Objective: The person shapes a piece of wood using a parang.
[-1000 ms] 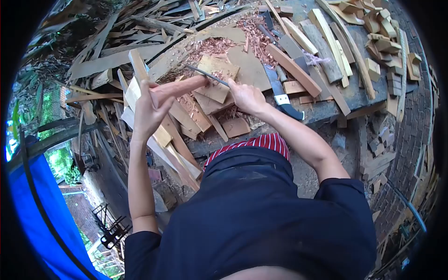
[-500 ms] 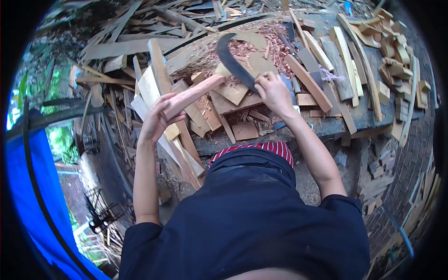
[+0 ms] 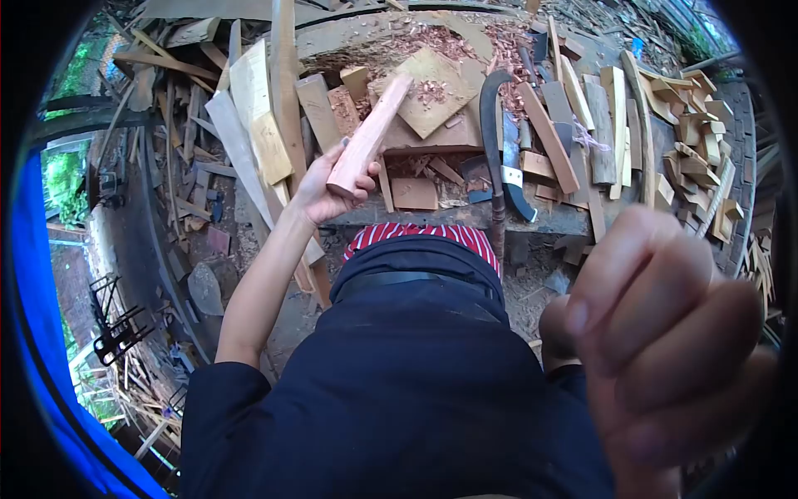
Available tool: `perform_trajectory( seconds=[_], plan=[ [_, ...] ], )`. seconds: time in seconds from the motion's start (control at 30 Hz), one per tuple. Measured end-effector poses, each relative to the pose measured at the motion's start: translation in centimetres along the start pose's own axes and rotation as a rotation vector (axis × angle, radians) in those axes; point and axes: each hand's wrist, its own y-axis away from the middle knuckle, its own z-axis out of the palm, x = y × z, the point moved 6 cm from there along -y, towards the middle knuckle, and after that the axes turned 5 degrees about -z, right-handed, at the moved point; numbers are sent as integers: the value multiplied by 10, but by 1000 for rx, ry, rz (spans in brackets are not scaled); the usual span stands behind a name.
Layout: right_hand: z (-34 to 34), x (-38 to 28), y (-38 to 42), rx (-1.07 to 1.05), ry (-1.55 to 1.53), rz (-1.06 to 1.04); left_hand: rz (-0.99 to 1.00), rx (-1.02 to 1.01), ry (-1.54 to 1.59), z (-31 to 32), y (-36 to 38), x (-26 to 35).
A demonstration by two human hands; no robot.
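Note:
My left hand [image 3: 320, 190] is wrapped round the thick lower end of a pinkish, shaped piece of wood [image 3: 376, 133]. The piece slants up and to the right over the bench. Raised close to the camera at the lower right, my right hand [image 3: 665, 308] has its fingers curled in, slightly blurred, with nothing seen in them. A sickle-like curved blade [image 3: 489, 116] rests on the bench with its handle toward me. Beside it lies a second knife with a dark handle and pale collar [image 3: 512, 175]. A square board [image 3: 428, 116] with shavings on it lies past the wood's tip.
Long wooden strips [image 3: 550, 137] and more offcuts lie on the right of the bench. Cut blocks [image 3: 694, 129] are heaped at the far right. Tall planks [image 3: 259, 108] lean at the left. Reddish shavings [image 3: 507, 50] cover the back, and a blue tarp [image 3: 33, 274] hangs at far left.
My right hand has let go of the curved blade, now lying on the bench, and come up close to the camera. My left hand has turned the wood steeper.

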Motion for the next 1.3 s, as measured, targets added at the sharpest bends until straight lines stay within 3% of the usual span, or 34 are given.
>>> perform_trajectory(
  seconds=[0.07,0.13,0.2,0.27,0.73,0.97,1.13,1.27,1.3],
  plan=[
    [-38,-64,46,7,29,32,-7,-58,28,3,2,-8],
    [-28,-79,32,25,51,56,-21,-160,76,11,6,-13],
    [27,-10,19,38,77,77,-22,-183,95,14,8,-17],
    [38,2,17,58,112,101,-36,-208,113,14,8,-21],
    [70,-2,65,335,365,261,-135,-293,109,9,7,-23],
    [71,-4,99,509,442,353,-152,-257,128,-3,-10,-19],
    [60,-33,130,556,428,362,-38,-68,37,-6,-16,-21],
    [26,-27,142,563,393,383,21,-70,3,-2,-26,-29],
    [35,-1,128,568,383,394,77,11,-31,2,-27,-27]
  ],
)
